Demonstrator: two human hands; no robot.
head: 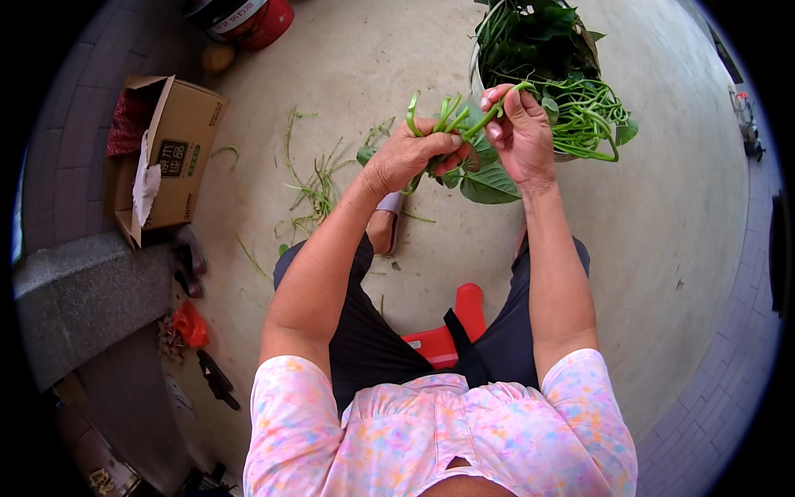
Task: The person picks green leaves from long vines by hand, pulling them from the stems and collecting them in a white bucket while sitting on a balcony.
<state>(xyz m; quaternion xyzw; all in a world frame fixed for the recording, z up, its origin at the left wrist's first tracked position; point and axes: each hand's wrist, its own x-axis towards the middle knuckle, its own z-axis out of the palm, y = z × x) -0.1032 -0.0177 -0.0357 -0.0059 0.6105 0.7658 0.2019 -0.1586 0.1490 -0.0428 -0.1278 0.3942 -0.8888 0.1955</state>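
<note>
My left hand is closed around a small bunch of green leafy stems, their cut ends sticking up past the thumb. Broad green leaves hang below that fist. Between finger and thumb, my right hand pinches one green stem that runs across from the bunch. Just beyond the right hand stands a round pale container heaped with dark green leaves. A pile of long peeled-looking green stems lies over its near right side.
Stem scraps litter the concrete floor to the left. Farther left are an open cardboard box, a stone ledge, dark shoes and a red plastic bag. A red bucket stands far back; a red plastic seat shows between my legs.
</note>
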